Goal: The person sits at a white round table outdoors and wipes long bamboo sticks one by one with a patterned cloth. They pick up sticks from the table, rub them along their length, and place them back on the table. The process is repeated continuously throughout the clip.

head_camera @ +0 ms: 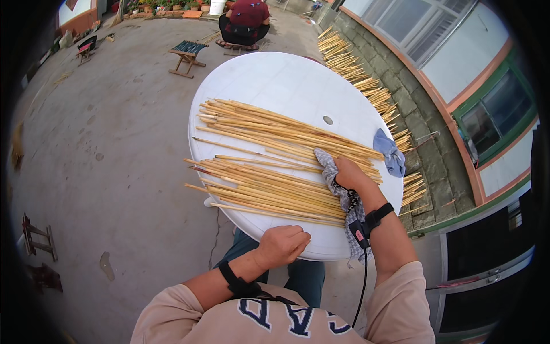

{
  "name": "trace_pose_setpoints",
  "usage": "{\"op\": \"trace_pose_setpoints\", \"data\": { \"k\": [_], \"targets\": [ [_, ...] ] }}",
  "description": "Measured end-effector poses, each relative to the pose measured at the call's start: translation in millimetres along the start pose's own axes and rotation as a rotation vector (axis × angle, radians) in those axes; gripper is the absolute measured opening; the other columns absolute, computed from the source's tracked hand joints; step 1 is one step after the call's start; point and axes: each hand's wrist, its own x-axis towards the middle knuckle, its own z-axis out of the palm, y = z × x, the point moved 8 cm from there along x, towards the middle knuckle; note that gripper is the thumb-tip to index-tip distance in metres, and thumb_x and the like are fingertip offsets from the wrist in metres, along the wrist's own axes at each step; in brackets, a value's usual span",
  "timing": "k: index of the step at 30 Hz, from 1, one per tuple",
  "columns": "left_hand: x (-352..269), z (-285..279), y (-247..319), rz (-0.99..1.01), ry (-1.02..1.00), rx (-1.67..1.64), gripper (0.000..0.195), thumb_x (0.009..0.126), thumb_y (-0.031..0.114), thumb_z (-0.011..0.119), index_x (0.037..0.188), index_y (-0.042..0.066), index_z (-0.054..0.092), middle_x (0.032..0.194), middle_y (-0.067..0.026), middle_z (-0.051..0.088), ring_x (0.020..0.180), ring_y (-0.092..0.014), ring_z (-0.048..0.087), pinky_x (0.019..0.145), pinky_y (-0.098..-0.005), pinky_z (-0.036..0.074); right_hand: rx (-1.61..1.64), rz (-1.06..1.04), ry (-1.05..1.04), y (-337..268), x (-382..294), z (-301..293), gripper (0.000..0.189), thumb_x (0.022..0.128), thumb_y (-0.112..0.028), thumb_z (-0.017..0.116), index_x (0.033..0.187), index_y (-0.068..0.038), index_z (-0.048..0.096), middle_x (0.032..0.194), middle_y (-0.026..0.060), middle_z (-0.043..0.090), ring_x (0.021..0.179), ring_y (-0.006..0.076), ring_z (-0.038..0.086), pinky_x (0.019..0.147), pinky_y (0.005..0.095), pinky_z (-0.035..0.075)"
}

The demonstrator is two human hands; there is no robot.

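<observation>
My right hand point(350, 173) grips a grey-and-white patterned cloth point(335, 176), whose loose end trails over the near right rim of the white round table point(275, 77). Under and beside the cloth lie dry, straw-coloured reed stalks. One group of stalks point(266, 182) lies nearer me, its right ends partly covered by the cloth. Beyond it, a second bundle of stalks point(283, 129) stretches across the middle, with a few single stalks between the two. Curled into a loose fist, my left hand point(283, 244) is at the table's near edge; nothing shows in its fingers.
A blue cloth point(389, 152) lies at the table's right rim. More stalks point(374, 94) line the ground along the wall. Folding stools point(187, 53) stand on the concrete yard point(107, 142). A person point(245, 21) sits beyond the table. A cable point(363, 284) hangs from my right wrist strap.
</observation>
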Motion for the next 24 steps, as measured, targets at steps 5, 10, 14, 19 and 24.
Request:
{"op": "trace_pose_setpoints", "data": {
  "k": [5, 10, 14, 19, 24],
  "targets": [
    [0.2, 3.1, -1.1, -0.031, -0.064, 0.027, 0.013, 0.072, 0.006, 0.064, 0.084, 0.006, 0.061, 0.069, -0.0057, 0.055, 0.061, -0.023, 0.057, 0.052, -0.0306, 0.045, -0.025, 0.012, 0.075, 0.2, -3.6, 3.4, 0.026, 0.073, -0.002, 0.048, 0.096, 0.002, 0.060, 0.096, 0.0253, 0.057, 0.094, 0.0400, 0.054, 0.083, 0.0416, 0.044],
    [2.5, 1.4, -0.4, -0.047, -0.037, 0.027, 0.012, 0.072, 0.006, 0.063, 0.084, 0.006, 0.060, 0.070, -0.0058, 0.054, 0.061, -0.023, 0.058, 0.051, -0.0308, 0.045, 0.022, 0.057, -0.148, -1.7, -19.0, -0.6, 0.027, 0.072, -0.003, 0.050, 0.096, 0.002, 0.062, 0.093, 0.0262, 0.060, 0.091, 0.0386, 0.057, 0.080, 0.0416, 0.045],
    [3.1, 2.1, -1.5, -0.061, -0.041, 0.032, 0.008, 0.075, 0.009, 0.061, 0.082, 0.007, 0.059, 0.069, -0.0054, 0.051, 0.061, -0.022, 0.056, 0.052, -0.0328, 0.044, 0.008, 0.038, -0.231, 1.8, -24.9, -9.3, 0.027, 0.073, -0.007, 0.054, 0.098, 0.000, 0.062, 0.092, 0.0257, 0.061, 0.091, 0.0393, 0.058, 0.079, 0.0413, 0.045],
    [3.0, 2.2, -0.3, -0.051, -0.040, 0.037, 0.006, 0.075, 0.009, 0.060, 0.081, 0.007, 0.059, 0.068, -0.0054, 0.050, 0.061, -0.022, 0.056, 0.052, -0.0327, 0.044, -0.026, 0.030, -0.075, 8.0, -16.3, -33.5, 0.026, 0.074, -0.008, 0.055, 0.098, -0.001, 0.063, 0.092, 0.0250, 0.061, 0.091, 0.0403, 0.057, 0.078, 0.0417, 0.045],
    [2.3, 5.1, -0.4, -0.047, -0.048, 0.039, 0.008, 0.074, 0.007, 0.061, 0.081, 0.007, 0.059, 0.069, -0.0055, 0.052, 0.061, -0.022, 0.056, 0.052, -0.0318, 0.045, -0.028, 0.097, 0.121, 2.9, 8.3, -37.2, 0.023, 0.072, -0.005, 0.055, 0.094, -0.001, 0.062, 0.093, 0.0213, 0.062, 0.091, 0.0379, 0.058, 0.077, 0.0431, 0.046]
  ]
}}
